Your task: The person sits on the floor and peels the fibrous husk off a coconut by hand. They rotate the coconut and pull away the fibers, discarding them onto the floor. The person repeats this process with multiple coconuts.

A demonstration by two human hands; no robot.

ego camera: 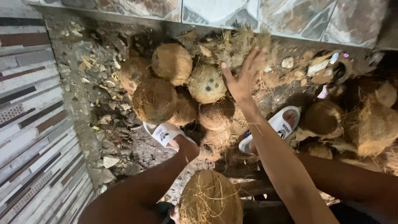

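Observation:
My right hand [242, 79] reaches forward with its fingers spread, at the edge of a clump of loose coconut husk fibre [236, 45] against the wall; nothing is gripped in it. Just left of it lies a husked coconut [206, 84] showing its dark eyes, on top of a pile of several brown fibrous coconuts [155, 99]. Close to me at the bottom, a large hairy coconut [210, 199] is held up by my left hand [175, 213], of which only the fingertips show at the coconut's lower left.
My feet in white slides [166, 133] [282, 124] stand on dirt among husk scraps. More husk pieces and coconuts [373, 124] lie at the right. A stone-tiled wall [215, 10] runs along the top and striped tiling [33, 124] along the left.

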